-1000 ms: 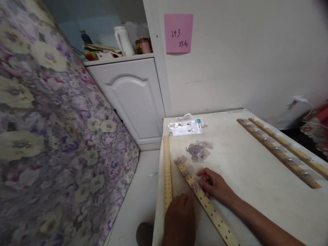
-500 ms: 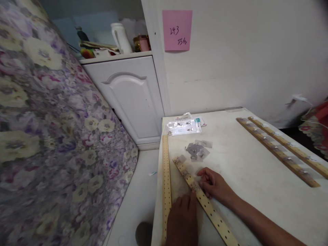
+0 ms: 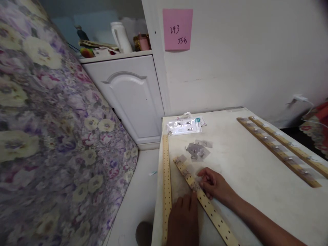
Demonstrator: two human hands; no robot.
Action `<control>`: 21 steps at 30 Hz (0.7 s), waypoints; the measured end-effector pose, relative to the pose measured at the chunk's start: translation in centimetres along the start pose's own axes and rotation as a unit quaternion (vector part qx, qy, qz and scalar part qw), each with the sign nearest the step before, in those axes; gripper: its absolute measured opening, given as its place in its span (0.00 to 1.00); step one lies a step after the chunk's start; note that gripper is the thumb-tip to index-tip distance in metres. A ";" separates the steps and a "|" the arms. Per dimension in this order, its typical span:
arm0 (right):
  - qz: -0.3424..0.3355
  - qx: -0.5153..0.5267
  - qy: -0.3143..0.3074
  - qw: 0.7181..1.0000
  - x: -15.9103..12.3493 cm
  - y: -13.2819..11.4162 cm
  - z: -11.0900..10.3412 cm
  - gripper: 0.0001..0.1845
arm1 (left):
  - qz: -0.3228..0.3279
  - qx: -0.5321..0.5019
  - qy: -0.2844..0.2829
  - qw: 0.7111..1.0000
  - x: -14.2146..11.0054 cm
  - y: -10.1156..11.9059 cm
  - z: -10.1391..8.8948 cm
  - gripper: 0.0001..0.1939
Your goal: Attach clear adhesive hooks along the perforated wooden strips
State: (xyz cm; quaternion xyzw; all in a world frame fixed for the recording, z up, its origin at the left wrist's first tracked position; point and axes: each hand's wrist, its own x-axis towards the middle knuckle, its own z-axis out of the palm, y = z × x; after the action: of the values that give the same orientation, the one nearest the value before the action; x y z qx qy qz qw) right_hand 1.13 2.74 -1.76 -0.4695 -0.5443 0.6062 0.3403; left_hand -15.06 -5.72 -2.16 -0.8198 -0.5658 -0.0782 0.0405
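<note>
A perforated wooden strip point(image 3: 215, 216) lies slantwise on the white table point(image 3: 246, 164). My right hand point(image 3: 214, 185) rests beside it, fingers curled against its edge near a small metal hook on the strip. My left hand point(image 3: 182, 220) lies flat on the table, fingertips touching the strip's other side. A second perforated strip point(image 3: 166, 171) runs along the table's left edge. Beyond the strips lies a small heap of clear adhesive hooks point(image 3: 197, 151).
A blister pack of hooks point(image 3: 183, 127) lies at the table's far left corner. Two wooden strips with hooks attached point(image 3: 280, 150) lie at the right. A flowered mattress point(image 3: 51, 136) leans at the left, a white cabinet point(image 3: 128, 95) stands behind, and a pink note point(image 3: 177, 29) is on the wall.
My left hand has slid a little forward and its fingers now reach the slanted strip. My right hand has stayed in place.
</note>
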 end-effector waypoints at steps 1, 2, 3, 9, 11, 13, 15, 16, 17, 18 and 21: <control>0.001 0.002 0.000 1.000 0.0 0.0 0.0 0.10 | 0.002 0.000 -0.001 1.000 0.0 0.0 -0.1 0.28; 0.001 0.004 0.001 1.000 -0.1 -0.1 0.0 0.10 | 0.005 0.000 -0.003 1.000 0.1 0.0 -0.2 0.28; 0.000 0.004 0.001 1.000 -0.1 -0.1 0.1 0.10 | 0.005 0.002 -0.002 1.000 0.1 0.0 -0.3 0.28; 0.005 -0.006 0.008 1.000 -0.4 -0.7 0.1 0.10 | 0.012 0.017 -0.009 1.000 0.1 0.1 -0.9 0.27; 0.008 -0.006 0.008 1.000 -0.3 -0.7 0.1 0.10 | 0.014 0.019 -0.009 1.000 0.2 0.1 -1.1 0.27; 0.011 -0.007 0.003 1.000 -0.2 -0.6 0.0 0.10 | 0.015 0.019 -0.006 1.000 0.2 0.1 -1.2 0.27; 0.015 -0.007 -0.003 1.000 -0.1 -0.3 0.0 0.11 | 0.014 0.017 -0.006 1.000 0.3 0.1 -1.3 0.27; 0.016 -0.006 -0.005 1.000 0.0 -0.2 -0.1 0.11 | 0.014 0.015 -0.007 1.000 0.3 0.2 -1.3 0.27; 0.014 -0.004 -0.004 1.000 0.0 -0.1 -0.1 0.11 | 0.013 0.014 -0.009 1.000 0.3 0.2 -1.3 0.26; 0.012 -0.002 -0.003 1.000 0.0 0.0 -0.1 0.11 | 0.012 0.013 -0.010 1.000 0.3 0.2 -1.3 0.26; 0.007 0.002 -0.005 1.000 0.1 0.2 -0.2 0.10 | 0.009 0.009 -0.016 1.000 0.3 0.1 -1.4 0.26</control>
State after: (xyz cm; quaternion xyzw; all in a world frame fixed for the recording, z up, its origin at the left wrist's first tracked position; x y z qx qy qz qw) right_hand 1.27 2.82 -1.94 -0.4697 -0.5416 0.6119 0.3341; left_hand -14.95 -5.71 -0.76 -0.8258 -0.5594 -0.0594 0.0400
